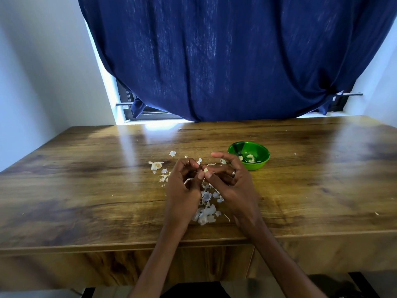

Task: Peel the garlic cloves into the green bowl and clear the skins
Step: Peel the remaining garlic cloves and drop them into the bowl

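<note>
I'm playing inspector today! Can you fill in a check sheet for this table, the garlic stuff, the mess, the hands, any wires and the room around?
Surface: wooden table, glossy, with window glare at the far edge.
Job's things: green bowl right of the hands, holding a few peeled cloves; one garlic clove pinched between both hands.
Clutter: garlic skins scattered under and left of the hands, not yet cleared.
Grippers: left hand and right hand both grip the clove; a ring on the right hand.
Cables: nothing seen.
Surroundings: dark blue curtain over a window, white walls either side.
</note>
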Available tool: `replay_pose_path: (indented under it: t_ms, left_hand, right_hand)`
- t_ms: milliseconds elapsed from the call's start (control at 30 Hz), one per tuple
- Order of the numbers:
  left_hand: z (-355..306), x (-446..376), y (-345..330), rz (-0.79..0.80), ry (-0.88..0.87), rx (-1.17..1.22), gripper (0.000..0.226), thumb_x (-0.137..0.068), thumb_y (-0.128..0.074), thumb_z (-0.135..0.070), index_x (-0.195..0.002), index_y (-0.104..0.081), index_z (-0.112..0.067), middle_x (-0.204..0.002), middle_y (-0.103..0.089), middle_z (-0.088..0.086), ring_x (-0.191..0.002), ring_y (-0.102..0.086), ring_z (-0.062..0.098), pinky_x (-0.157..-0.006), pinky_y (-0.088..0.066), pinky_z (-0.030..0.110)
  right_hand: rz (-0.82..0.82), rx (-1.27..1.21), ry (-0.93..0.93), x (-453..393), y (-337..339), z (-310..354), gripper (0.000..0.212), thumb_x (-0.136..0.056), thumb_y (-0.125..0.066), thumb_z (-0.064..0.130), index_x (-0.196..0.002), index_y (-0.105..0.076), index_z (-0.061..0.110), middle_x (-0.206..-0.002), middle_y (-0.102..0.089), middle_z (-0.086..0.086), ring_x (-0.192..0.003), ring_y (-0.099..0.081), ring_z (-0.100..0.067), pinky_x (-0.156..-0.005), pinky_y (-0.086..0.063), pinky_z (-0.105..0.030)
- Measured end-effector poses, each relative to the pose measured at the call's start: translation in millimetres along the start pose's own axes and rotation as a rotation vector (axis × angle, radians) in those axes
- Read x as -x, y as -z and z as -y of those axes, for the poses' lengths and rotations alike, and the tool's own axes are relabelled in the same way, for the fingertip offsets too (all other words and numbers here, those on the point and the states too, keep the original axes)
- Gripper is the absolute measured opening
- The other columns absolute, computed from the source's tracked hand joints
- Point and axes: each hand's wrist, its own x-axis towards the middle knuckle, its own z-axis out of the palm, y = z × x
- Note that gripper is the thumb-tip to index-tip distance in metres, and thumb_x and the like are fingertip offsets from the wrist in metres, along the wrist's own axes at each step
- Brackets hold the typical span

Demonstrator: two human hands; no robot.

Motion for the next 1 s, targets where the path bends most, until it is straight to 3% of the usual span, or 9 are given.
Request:
replay_pose_path:
  t_ms: [133,267,467,700,867,1000]
  left_hand:
    - [-1.3,-0.4,-1.6,0.008,0.065,0.047,0.027,-0.095,-0.059,0.006,-0.088,-0.054,-0.019,-0.097,-0.071,0.014,-0.096,-0.071,0.025,-0.082,-0.06,0.044]
    - [0.1,-1.0,-2.8,-0.004,0.098,0.055,0.021,-0.095,-0.055,0.009,-0.09,-0.051,-0.011,-0.095,-0.07,0.019,-0.093,-0.067,0.04,-0.081,-0.055,0.056]
    - [4.3,0.8,-5.8,-0.013,0.094,0.032,0.027,-0.095,-0.049,0.013,-0.091,-0.049,-0.014,-0.096,-0.066,0.024,-0.096,-0.065,0.036,-0.075,-0.055,0.032]
    - [2.4,2.0,-5.7,0.025,0.042,0.002,0.026,-0.097,-0.051,0.008,-0.1,-0.047,-0.018,-0.091,-0.065,0.015,-0.07,-0.059,0.017,-0.058,-0.047,0.034]
    - [0.4,1.9,-6.2,0.056,0.057,0.023,0.027,-0.101,-0.051,-0.001,-0.102,-0.039,-0.026,-0.1,-0.069,0.014,-0.083,-0.067,0.039,-0.07,-0.056,0.052]
    - [1.6,1.1,-5.9,0.063,0.057,0.041,0.032,-0.101,-0.05,-0.001,-0.102,-0.036,-0.03,-0.103,-0.067,0.01,-0.08,-0.069,0.015,-0.07,-0.057,0.033]
  right_hand:
    - [-0.009,0.044,0.031,0.6,-1.0,-0.4,0.04,-0.088,-0.075,0.0,-0.122,-0.063,0.016,-0.096,-0.078,-0.006,-0.099,-0.074,-0.015,-0.089,-0.059,-0.033]
    - [-0.009,0.091,0.065,0.8,-3.5,-1.1,0.043,-0.087,-0.075,0.0,-0.124,-0.061,0.017,-0.093,-0.077,-0.005,-0.098,-0.075,-0.014,-0.09,-0.06,-0.035]
    - [-0.021,0.154,0.131,2.7,-6.7,0.0,0.049,-0.085,-0.077,-0.003,-0.126,-0.06,0.017,-0.089,-0.074,-0.005,-0.09,-0.074,-0.011,-0.079,-0.059,-0.022]
    - [-0.072,0.201,0.166,3.7,-7.5,0.5,0.053,-0.085,-0.076,-0.005,-0.128,-0.059,0.019,-0.091,-0.076,0.003,-0.093,-0.073,-0.004,-0.081,-0.059,-0.019]
    - [-0.098,0.14,0.106,3.0,-7.6,0.1,0.056,-0.086,-0.075,-0.003,-0.131,-0.056,0.025,-0.096,-0.077,0.005,-0.096,-0.074,-0.007,-0.085,-0.059,-0.024]
    - [-0.07,0.137,0.084,2.4,-8.1,0.6,0.058,-0.088,-0.074,-0.001,-0.135,-0.054,0.026,-0.1,-0.077,0.007,-0.1,-0.073,-0.005,-0.085,-0.058,-0.021]
